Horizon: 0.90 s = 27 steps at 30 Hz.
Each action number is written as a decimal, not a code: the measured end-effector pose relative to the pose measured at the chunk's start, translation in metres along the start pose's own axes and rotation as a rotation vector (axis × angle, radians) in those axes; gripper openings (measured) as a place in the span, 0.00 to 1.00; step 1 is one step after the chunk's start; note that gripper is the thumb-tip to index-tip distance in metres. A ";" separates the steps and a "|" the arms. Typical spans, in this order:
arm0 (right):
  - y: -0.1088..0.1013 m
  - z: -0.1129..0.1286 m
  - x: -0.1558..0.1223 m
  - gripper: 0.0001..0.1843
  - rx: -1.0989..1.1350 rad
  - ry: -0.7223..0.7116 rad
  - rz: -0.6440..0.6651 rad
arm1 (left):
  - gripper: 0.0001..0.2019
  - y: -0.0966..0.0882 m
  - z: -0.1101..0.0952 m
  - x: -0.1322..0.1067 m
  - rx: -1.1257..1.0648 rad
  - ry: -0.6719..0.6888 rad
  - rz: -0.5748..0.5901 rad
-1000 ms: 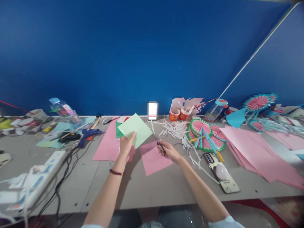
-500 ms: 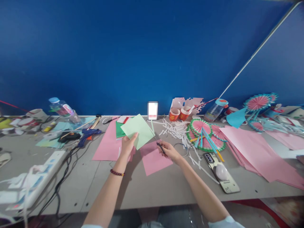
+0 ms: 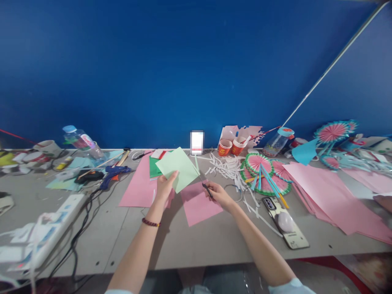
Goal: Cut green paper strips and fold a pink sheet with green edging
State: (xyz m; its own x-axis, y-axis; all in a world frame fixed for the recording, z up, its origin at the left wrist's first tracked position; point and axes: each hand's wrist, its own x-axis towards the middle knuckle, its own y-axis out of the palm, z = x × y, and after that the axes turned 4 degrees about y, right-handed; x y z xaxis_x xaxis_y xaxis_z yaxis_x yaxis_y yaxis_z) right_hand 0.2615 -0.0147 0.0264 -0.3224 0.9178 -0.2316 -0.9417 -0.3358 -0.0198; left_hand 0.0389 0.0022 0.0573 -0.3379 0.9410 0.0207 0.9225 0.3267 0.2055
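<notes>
A pale green sheet is held raised and tilted near the centre of the frame; its lower-left edge is pinched by the left hand, whose grip is closed on the paper with the thumb on top. Off the sheet's right corner a narrow pale strip stands apart from the upper-right edge, so the cut along that side is judged nearly through; whether the strip's lower end is joined cannot be told. The scissors are gripped by the right hand, with the blades at that corner. No other cut is made out in the sheet. Below, a pink square is laid flat on the table. White paper strips are heaped right of centre, beside finished-looking pleated fans. Pink sheets are stacked at the frame's right.
</notes>
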 end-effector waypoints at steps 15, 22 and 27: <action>0.001 0.005 -0.002 0.13 -0.016 0.015 -0.031 | 0.22 -0.003 0.002 0.002 -0.003 -0.008 0.006; 0.000 0.003 -0.001 0.14 -0.049 0.021 -0.032 | 0.22 -0.005 0.004 0.004 0.041 -0.005 -0.002; -0.002 0.001 0.000 0.16 -0.072 0.027 -0.021 | 0.23 -0.006 0.007 0.005 0.050 -0.010 -0.007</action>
State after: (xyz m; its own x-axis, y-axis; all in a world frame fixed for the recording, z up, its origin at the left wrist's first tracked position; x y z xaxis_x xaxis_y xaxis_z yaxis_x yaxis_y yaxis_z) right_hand 0.2628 -0.0137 0.0276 -0.2994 0.9190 -0.2565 -0.9384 -0.3322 -0.0947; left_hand 0.0329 0.0060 0.0497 -0.3429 0.9393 0.0097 0.9283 0.3373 0.1566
